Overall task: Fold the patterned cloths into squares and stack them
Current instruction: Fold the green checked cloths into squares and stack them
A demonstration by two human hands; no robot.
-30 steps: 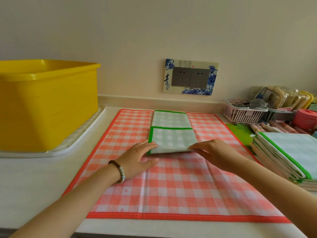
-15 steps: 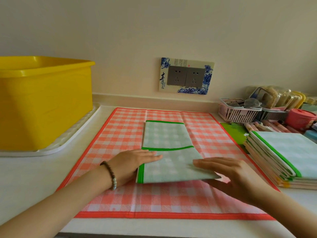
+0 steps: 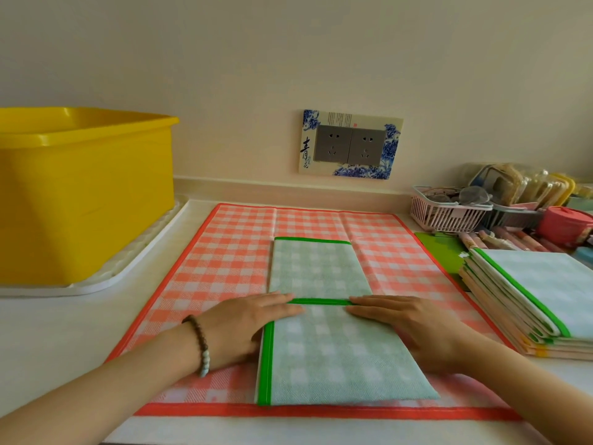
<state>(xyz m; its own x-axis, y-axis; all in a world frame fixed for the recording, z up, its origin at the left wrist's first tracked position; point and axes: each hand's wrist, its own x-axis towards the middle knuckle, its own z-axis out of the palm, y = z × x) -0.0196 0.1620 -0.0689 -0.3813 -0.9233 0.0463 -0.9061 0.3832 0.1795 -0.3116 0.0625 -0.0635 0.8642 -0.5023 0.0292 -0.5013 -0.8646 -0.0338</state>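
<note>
Two hands are pressing flat on one green checked cloth [image 3: 340, 358] at the lower centre of the frame. The left hand [image 3: 250, 322] is resting with straight fingers across the cloth's left edge. The right hand [image 3: 407, 322] is lying likewise on its right side. Both sets of fingertips are pointing inward along a green-trimmed hem running across the cloth's middle. The cloth is showing a pale green-and-white check, with bright green trim down the near layer's left edge and along the far end. The near layer is lying on top, its hem ending at the middle. The cloth is sitting on a spread orange checked cloth [image 3: 224, 268] covering the bench [image 3: 64, 319]. A stack of folded cloths [image 3: 529, 293] is standing at the right of the frame, and a yellow tub [image 3: 86, 194] at the upper left.
</note>
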